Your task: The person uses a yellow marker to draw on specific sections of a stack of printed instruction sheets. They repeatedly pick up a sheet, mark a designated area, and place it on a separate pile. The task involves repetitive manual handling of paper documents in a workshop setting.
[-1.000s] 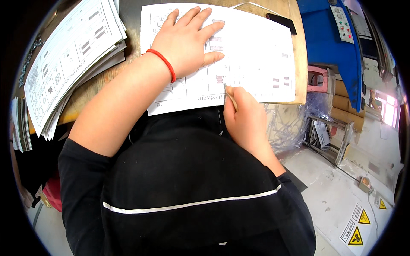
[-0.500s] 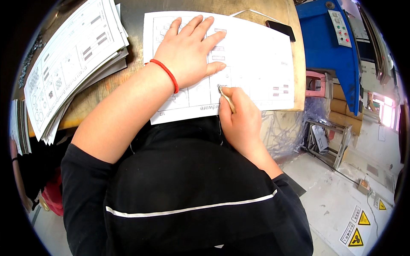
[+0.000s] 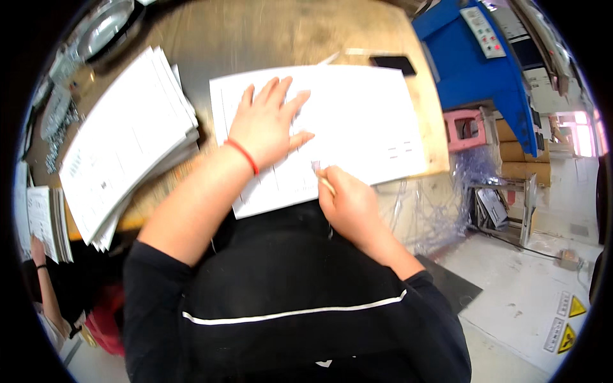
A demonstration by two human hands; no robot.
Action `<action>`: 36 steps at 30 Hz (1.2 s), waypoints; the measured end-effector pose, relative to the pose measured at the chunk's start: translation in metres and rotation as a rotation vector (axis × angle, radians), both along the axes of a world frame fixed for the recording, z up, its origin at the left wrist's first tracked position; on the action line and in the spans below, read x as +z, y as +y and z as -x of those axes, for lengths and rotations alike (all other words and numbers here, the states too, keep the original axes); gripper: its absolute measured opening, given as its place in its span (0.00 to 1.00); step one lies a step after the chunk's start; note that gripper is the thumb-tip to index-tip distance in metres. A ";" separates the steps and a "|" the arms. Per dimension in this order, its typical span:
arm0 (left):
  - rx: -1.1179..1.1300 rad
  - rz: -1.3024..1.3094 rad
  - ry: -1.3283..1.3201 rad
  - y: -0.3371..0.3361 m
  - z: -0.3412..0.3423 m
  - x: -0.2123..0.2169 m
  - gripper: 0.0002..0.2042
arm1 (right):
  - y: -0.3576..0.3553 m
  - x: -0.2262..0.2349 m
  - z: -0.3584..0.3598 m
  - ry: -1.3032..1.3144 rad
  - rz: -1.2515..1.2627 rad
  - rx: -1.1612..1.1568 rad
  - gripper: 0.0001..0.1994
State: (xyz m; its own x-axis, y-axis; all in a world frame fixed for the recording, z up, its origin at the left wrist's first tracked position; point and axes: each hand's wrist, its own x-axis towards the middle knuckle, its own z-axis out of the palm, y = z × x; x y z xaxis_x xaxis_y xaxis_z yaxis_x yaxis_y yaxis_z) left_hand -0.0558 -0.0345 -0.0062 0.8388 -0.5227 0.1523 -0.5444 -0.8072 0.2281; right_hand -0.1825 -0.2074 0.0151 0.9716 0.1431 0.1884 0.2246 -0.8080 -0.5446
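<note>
My left hand (image 3: 263, 127) lies flat with spread fingers on the left part of a large white printed sheet (image 3: 364, 121), a red cord bracelet (image 3: 241, 155) at its wrist. The sheet rests on the wooden table, its near edge against my black clothing. In the closed fingers of my right hand (image 3: 354, 207) is a slim cream-handled tool (image 3: 327, 186). Its metallic tip sits at the sheet's lower middle, right of my left thumb. Blur hides the exact kind of tool and most of the print.
A thick fanned stack of printed sheets (image 3: 131, 143) lies at the left. A dark phone (image 3: 394, 64) is past the sheet's far right corner. A pan-like metal dish (image 3: 105, 32) stands far left. Another person's hand (image 3: 38, 250) touches papers at the left edge. A blue machine (image 3: 479, 76) stands right.
The view has shifted, so the table and sheet appear lower and the metal dish and another person's hand show. Both my hands stay on nearly the same parts of the sheet.
</note>
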 end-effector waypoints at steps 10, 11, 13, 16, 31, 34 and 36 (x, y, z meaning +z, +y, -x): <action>0.422 0.921 0.745 0.114 0.079 0.001 0.08 | -0.130 -0.011 -0.003 -0.288 -0.028 -0.532 0.19; 0.421 0.886 0.796 0.116 0.084 0.002 0.08 | -0.143 -0.016 -0.003 -0.244 -0.078 -0.566 0.18; 0.463 0.985 0.979 0.113 0.093 0.002 0.10 | -0.149 -0.019 -0.002 -0.158 -0.175 -0.592 0.18; 0.447 0.991 1.015 0.111 0.094 -0.009 0.11 | -0.148 -0.018 -0.001 -0.097 -0.254 -0.585 0.17; 0.394 1.491 0.648 0.172 0.092 0.009 0.13 | -0.103 -0.022 -0.003 -0.214 -0.448 -0.545 0.18; 0.518 1.465 0.293 0.236 0.084 0.020 0.16 | -0.083 -0.010 -0.014 -0.174 -0.505 -0.466 0.19; 0.669 1.468 0.168 0.300 0.088 0.011 0.17 | -0.071 -0.008 -0.023 -0.178 -0.545 -0.385 0.19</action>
State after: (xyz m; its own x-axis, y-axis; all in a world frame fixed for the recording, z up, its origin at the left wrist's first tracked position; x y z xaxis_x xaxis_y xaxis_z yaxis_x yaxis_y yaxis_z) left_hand -0.1435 0.2656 0.0045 0.9023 0.4279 0.0522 -0.0943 0.0778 0.9925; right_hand -0.1591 -0.2788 0.0070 0.8819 -0.3665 0.2966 0.1001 -0.4692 -0.8774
